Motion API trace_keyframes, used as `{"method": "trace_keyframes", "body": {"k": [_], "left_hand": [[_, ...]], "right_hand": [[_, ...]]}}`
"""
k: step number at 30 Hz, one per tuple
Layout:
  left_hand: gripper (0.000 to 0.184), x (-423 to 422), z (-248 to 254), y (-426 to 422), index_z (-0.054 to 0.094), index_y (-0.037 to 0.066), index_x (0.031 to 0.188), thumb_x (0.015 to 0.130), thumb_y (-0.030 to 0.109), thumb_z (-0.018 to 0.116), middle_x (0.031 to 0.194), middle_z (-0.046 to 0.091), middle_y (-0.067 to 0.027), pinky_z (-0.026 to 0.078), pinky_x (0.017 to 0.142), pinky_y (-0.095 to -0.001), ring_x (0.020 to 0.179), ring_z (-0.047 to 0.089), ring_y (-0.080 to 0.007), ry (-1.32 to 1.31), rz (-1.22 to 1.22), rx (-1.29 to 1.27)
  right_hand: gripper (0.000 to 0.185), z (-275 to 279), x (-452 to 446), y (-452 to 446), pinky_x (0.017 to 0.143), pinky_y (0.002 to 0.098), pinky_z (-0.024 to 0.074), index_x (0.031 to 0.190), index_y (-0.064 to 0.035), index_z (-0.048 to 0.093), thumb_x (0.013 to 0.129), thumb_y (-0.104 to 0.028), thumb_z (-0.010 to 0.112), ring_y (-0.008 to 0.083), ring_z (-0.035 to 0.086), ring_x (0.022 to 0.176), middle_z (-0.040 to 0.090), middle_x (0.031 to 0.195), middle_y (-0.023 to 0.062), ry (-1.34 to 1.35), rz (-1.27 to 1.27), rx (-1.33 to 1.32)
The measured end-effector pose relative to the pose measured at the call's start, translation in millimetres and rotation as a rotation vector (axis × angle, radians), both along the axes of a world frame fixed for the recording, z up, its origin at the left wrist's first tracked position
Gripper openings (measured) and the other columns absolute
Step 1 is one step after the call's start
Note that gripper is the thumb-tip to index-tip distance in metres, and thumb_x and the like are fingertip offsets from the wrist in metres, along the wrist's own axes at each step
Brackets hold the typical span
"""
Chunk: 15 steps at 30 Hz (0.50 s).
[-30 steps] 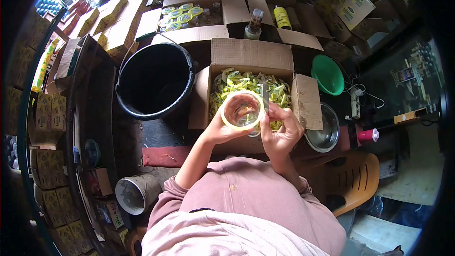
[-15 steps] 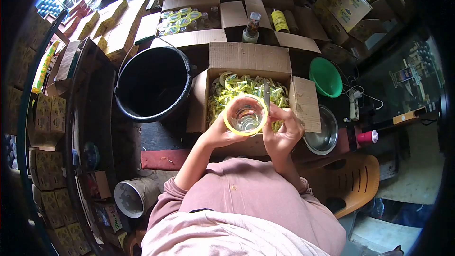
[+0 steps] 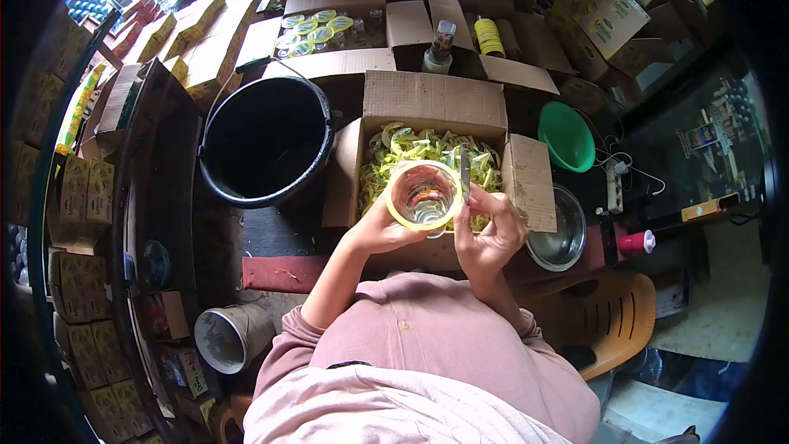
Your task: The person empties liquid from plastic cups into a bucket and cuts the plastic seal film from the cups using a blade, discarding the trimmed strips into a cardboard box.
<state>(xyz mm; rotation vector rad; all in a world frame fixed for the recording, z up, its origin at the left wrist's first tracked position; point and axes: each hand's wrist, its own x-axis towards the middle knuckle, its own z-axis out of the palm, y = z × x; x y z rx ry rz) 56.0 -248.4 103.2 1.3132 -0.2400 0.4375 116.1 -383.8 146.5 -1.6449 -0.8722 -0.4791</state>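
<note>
My left hand (image 3: 380,228) is closed around a clear plastic cup (image 3: 427,212) with a yellow rim, its mouth tilted up toward me. My right hand (image 3: 493,230) pinches a narrow knife (image 3: 465,168), blade pointing up and away, right beside the cup's rim. Whether the blade touches the rim I cannot tell. Both hands are over the near side of an open cardboard box (image 3: 434,100). Inside that box lies a heap of yellow and clear plastic scraps (image 3: 411,146), partly hidden by the cup and hands.
A large black bucket (image 3: 215,185) stands left of the box. To the right are a green basin (image 3: 567,136) and a metal bowl (image 3: 567,251). Behind, one carton holds yellow-rimmed cups (image 3: 316,33), another a stack of yellow lids (image 3: 488,37). A jar (image 3: 437,62) stands between them.
The cup has shifted very slightly left and up in my left hand. The knife stays by the rim in my right hand, and the view has shifted a little.
</note>
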Motion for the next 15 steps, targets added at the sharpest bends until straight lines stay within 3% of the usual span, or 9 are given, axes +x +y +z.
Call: {"method": "trace_keyframes", "body": {"k": [4,6,9,15], "left_hand": [[0.071,-3,0,1,0.031,0.002,0.123,0.063,0.004,0.07,0.117,0.042,-0.0098,0.037,0.093,-0.033,0.109,0.044,-0.0183,-0.024,-0.011,0.084],[0.072,-2,4,1,0.032,0.002,0.123,0.062,0.004,0.071,0.117,0.043,-0.0096,0.037,0.093,-0.0328,0.11,0.044,-0.0181,-0.034,-0.008,0.088],[0.073,-2,6,-2,0.033,0.004,0.123,0.061,0.004,0.071,0.116,0.042,-0.0087,0.037,0.093,-0.032,0.11,0.043,-0.0177,-0.019,-0.029,-0.054],[0.074,2,-2,-3,0.035,0.005,0.121,0.058,0.004,0.075,0.114,0.043,-0.0078,0.038,0.091,-0.0316,0.109,0.044,-0.0177,-0.004,0.1,-0.06]], "right_hand": [[0.026,-1,10,0,0.055,0.0228,0.0461,0.089,-0.0023,0.063,0.064,0.006,0.064,0.0122,0.058,0.057,0.058,0.067,0.0054,-0.061,0.011,-0.055],[0.026,-3,14,0,0.056,0.0232,0.0463,0.089,-0.0027,0.063,0.065,0.005,0.064,0.012,0.058,0.058,0.059,0.068,0.0058,0.036,0.071,-0.017],[0.025,-4,14,-1,0.057,0.0234,0.0466,0.089,-0.002,0.062,0.066,0.005,0.064,0.0118,0.059,0.06,0.06,0.071,0.0064,0.137,0.074,0.03],[0.022,-4,4,-3,0.056,0.0225,0.0453,0.088,-0.0002,0.061,0.067,0.006,0.062,0.0114,0.058,0.059,0.059,0.069,0.0058,0.121,0.081,0.066]]}}
